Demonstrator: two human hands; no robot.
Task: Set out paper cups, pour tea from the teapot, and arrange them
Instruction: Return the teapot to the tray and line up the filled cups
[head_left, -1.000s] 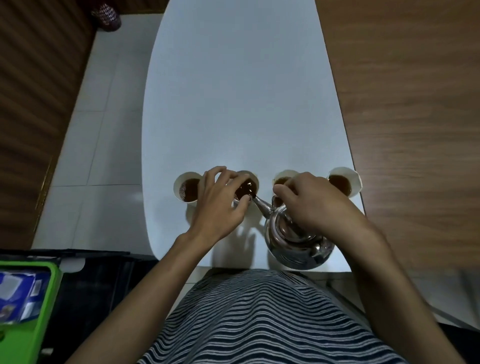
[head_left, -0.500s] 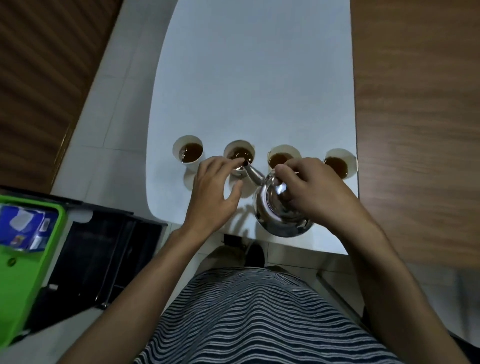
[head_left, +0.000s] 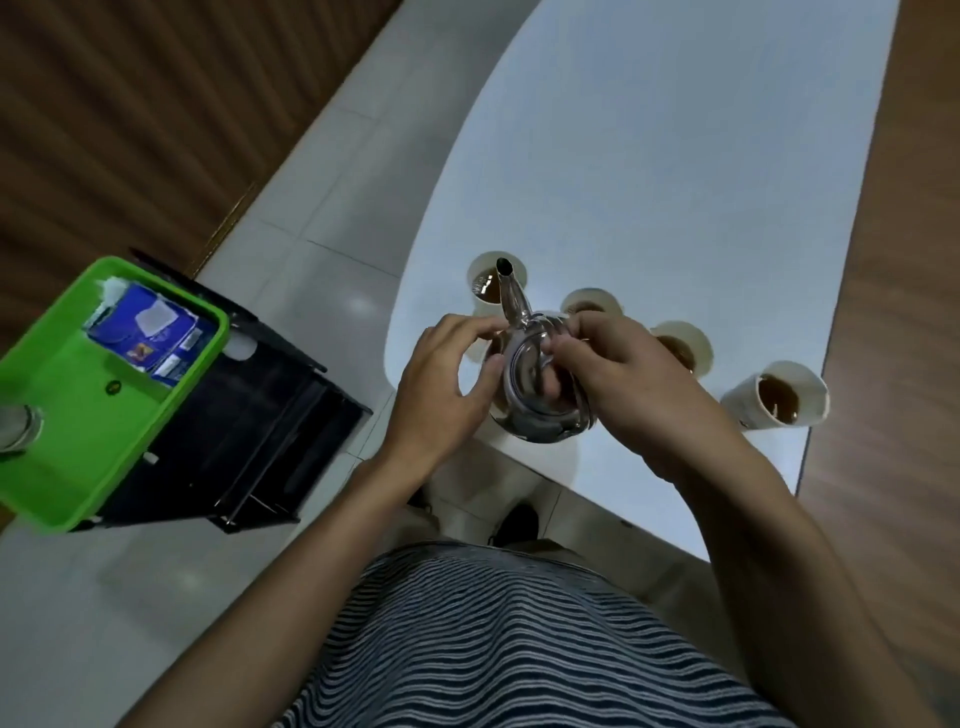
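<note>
A shiny steel teapot (head_left: 535, 395) hangs over the near edge of the white table (head_left: 675, 156), its spout pointing away over the leftmost cup. My right hand (head_left: 618, 374) grips its handle from the right. My left hand (head_left: 441, 384) is cupped against its left side, with fingertips at the base of the spout and the thumb on the body. Several white paper cups with brown tea stand in a slanted row: the leftmost cup (head_left: 485, 283), a second cup (head_left: 592, 304) partly behind my right hand, a third cup (head_left: 683, 345) and the rightmost cup (head_left: 776, 397).
A green tray (head_left: 104, 415) on a black stand (head_left: 249, 426) sits at the left, holding a blue packet (head_left: 150, 332) and a glass (head_left: 15, 426). A brown wooden surface (head_left: 893, 312) borders the white table on the right. Pale floor tiles lie below.
The view has swung to the left. My left hand let go of the second cup and came to the teapot's side. The teapot rose, and its spout now points over the leftmost cup.
</note>
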